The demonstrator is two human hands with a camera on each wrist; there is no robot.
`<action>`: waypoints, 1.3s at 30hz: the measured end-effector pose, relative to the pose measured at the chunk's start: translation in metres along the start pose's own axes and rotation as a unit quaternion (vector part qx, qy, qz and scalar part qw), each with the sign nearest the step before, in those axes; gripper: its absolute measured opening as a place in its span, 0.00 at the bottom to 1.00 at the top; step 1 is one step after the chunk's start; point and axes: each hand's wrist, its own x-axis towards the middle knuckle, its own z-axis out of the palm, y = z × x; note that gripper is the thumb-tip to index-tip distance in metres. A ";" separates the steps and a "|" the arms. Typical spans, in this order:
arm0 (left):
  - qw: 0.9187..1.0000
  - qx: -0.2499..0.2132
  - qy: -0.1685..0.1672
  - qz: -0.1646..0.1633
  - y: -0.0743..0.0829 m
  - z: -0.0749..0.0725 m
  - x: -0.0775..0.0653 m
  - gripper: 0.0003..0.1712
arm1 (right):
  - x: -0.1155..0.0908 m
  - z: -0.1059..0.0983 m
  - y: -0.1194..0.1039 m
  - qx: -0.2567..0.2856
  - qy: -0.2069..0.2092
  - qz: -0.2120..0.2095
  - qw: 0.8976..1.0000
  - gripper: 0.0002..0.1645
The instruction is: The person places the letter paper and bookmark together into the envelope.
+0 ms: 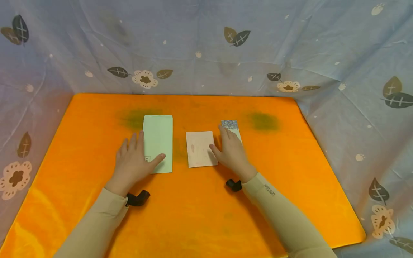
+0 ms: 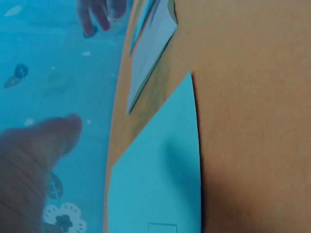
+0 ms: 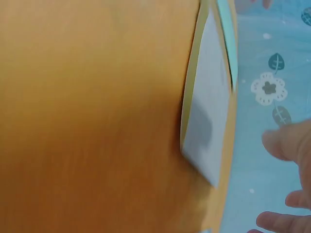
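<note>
A pale green envelope (image 1: 159,139) with a small printed box near its lower left lies flat on the orange tabletop. My left hand (image 1: 131,165) hovers over its left edge, fingers spread and thumb across the lower part. To the right lies a folded whitish paper (image 1: 199,150), which looks several layers thick in the right wrist view. Beyond it is a narrow pale slip (image 1: 230,124) with a speckled blue-grey top, partly covered by my right hand (image 1: 233,152). That hand's fingers are extended, its thumb over the folded paper's right edge. Neither hand grips anything.
The orange table (image 1: 190,215) has a few dark green smudges near its back. A bluish curtain (image 1: 200,43) with leaf and flower prints rises behind the table and along both sides. Black wrist mounts (image 1: 138,198) stick out from the sleeves.
</note>
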 end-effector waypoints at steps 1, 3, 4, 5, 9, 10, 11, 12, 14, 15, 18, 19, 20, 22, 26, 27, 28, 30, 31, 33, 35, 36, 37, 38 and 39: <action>1.000 -0.018 0.008 0.001 -0.001 0.000 0.001 0.65 | 0.001 0.001 -0.003 0.025 -0.004 0.012 1.000 0.46; 0.998 -0.057 0.014 0.000 -0.004 0.000 0.004 0.64 | 0.004 0.004 -0.009 0.074 -0.013 0.036 0.997 0.45; 0.997 -0.075 0.013 -0.005 -0.007 -0.001 0.005 0.64 | 0.005 0.005 -0.012 0.096 -0.017 0.044 0.994 0.44; 0.995 -0.096 0.009 -0.011 -0.009 -0.001 0.006 0.65 | 0.006 0.007 -0.015 0.115 -0.021 0.051 0.992 0.43; 0.985 -0.155 -0.041 -0.062 -0.015 -0.008 0.006 0.69 | 0.010 0.014 -0.026 0.177 -0.029 0.057 0.982 0.42; 0.982 -0.168 -0.050 -0.071 -0.016 -0.009 0.006 0.69 | 0.011 0.016 -0.029 0.189 -0.031 0.060 0.980 0.42; 0.979 -0.181 -0.057 -0.078 -0.016 -0.011 0.006 0.69 | 0.012 0.017 -0.032 0.203 -0.033 0.063 0.977 0.42; 0.976 -0.192 -0.063 -0.084 -0.017 -0.012 0.006 0.69 | 0.013 0.019 -0.035 0.218 -0.037 0.068 0.973 0.42; 0.971 -0.208 -0.073 -0.089 -0.018 -0.014 0.007 0.69 | 0.015 0.021 -0.041 0.246 -0.044 0.074 0.965 0.43; 0.969 -0.216 -0.076 -0.092 -0.018 -0.015 0.007 0.69 | 0.017 0.022 -0.044 0.262 -0.050 0.078 0.961 0.43; 0.965 -0.229 -0.082 -0.101 -0.020 -0.016 0.007 0.69 | 0.021 0.023 -0.052 0.318 -0.071 0.093 0.941 0.45; 0.964 -0.232 -0.083 -0.102 -0.020 -0.016 0.008 0.68 | 0.022 0.024 -0.054 0.337 -0.081 0.098 0.933 0.46; 0.963 -0.234 -0.085 -0.105 -0.021 -0.016 0.008 0.68 | 0.023 0.024 -0.056 0.359 -0.090 0.103 0.923 0.46; 0.962 -0.237 -0.087 -0.108 -0.021 -0.017 0.008 0.68 | 0.025 0.026 -0.059 0.402 -0.108 0.113 0.902 0.47; 0.960 -0.242 -0.092 -0.110 -0.020 -0.018 0.008 0.69 | 0.029 0.028 -0.067 0.459 -0.130 0.128 0.870 0.47; 0.960 -0.242 -0.092 -0.110 -0.020 -0.018 0.009 0.69 | 0.030 0.030 -0.068 0.467 -0.133 0.131 0.864 0.47; 0.960 -0.242 -0.091 -0.110 -0.020 -0.018 0.009 0.69 | 0.031 0.031 -0.070 0.472 -0.136 0.135 0.860 0.47; 0.960 -0.241 -0.090 -0.108 -0.021 -0.018 0.009 0.69 | 0.032 0.033 -0.074 0.482 -0.140 0.144 0.853 0.47; 0.961 -0.240 -0.089 -0.107 -0.021 -0.018 0.010 0.69 | 0.033 0.034 -0.076 0.486 -0.143 0.149 0.849 0.47; 0.961 -0.241 -0.089 -0.105 -0.022 -0.017 0.010 0.69 | 0.034 0.036 -0.079 0.497 -0.153 0.161 0.839 0.47; 0.959 -0.244 -0.092 -0.108 -0.022 -0.016 0.010 0.69 | 0.034 0.038 -0.083 0.504 -0.167 0.176 0.829 0.46; 0.959 -0.245 -0.094 -0.110 -0.022 -0.016 0.010 0.69 | 0.034 0.039 -0.084 0.510 -0.175 0.183 0.822 0.45; 0.957 -0.248 -0.096 -0.112 -0.022 -0.016 0.009 0.69 | 0.034 0.041 -0.086 0.514 -0.183 0.189 0.817 0.45; 0.957 -0.249 -0.098 -0.115 -0.022 -0.016 0.009 0.69 | 0.034 0.042 -0.087 0.516 -0.191 0.195 0.812 0.44; 0.956 -0.251 -0.101 -0.117 -0.022 -0.016 0.009 0.69 | 0.034 0.044 -0.088 0.516 -0.198 0.200 0.809 0.43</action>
